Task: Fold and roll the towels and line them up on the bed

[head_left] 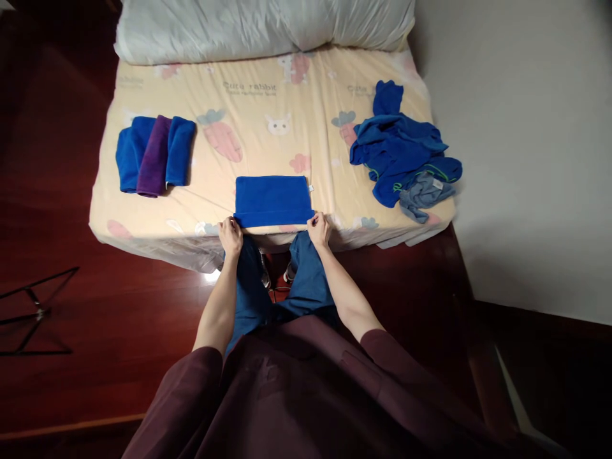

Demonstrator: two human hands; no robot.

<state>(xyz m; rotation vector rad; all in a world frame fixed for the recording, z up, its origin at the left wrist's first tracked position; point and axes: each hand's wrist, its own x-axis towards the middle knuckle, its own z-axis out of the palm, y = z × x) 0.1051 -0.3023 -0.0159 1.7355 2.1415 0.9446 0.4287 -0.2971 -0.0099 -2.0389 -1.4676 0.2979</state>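
A blue towel point(272, 194) lies flat in a rectangle near the front edge of the bed, with a narrow strip turned over along its near side. My left hand point(231, 234) pinches the near left corner of that strip. At the near right corner, my right hand point(319, 228) grips the other end between thumb and fingers. A small white tag sticks out at the towel's right side. On the left lie several rolled or folded towels, blue ones point(180, 150) and a purple one point(153, 156). To the right is a loose heap of blue cloths point(401, 150).
A grey-blue cloth point(423, 194) lies at the near side of the heap. A thick pale quilt point(268, 25) covers the bed's far end. The bed's sheet point(277, 150) has rabbit and carrot prints. A wall point(516, 140) stands at right; black stand legs point(39, 312) are on the floor at left.
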